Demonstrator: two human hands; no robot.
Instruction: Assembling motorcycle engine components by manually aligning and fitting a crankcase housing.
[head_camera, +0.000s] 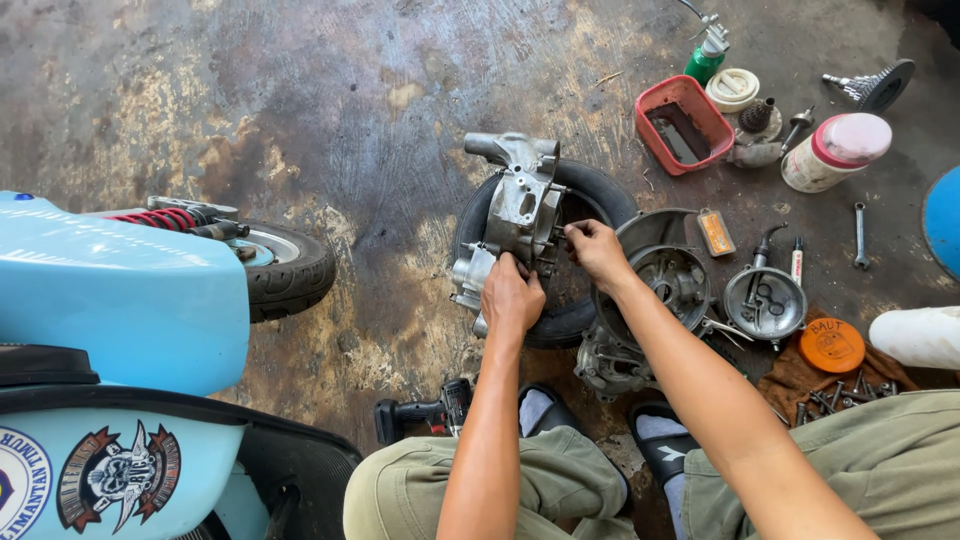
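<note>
A grey metal engine casing (512, 205) stands tilted on a black tyre (600, 195) lying flat on the stained concrete floor. My left hand (510, 297) grips the casing's near lower side. My right hand (596, 252) pinches at the casing's right edge; what sits between the fingertips is too small to tell. A second engine part with a round drum (668, 282) lies just right of the tyre, under my right forearm.
A light blue scooter (120, 300) with a rear wheel (285, 268) stands at the left. A cordless drill (425, 410) lies near my knees. At the right: red tray (683, 123), white can (835, 152), round cover (765, 300), orange lid (831, 345), loose bolts (840, 397), spanner (859, 235).
</note>
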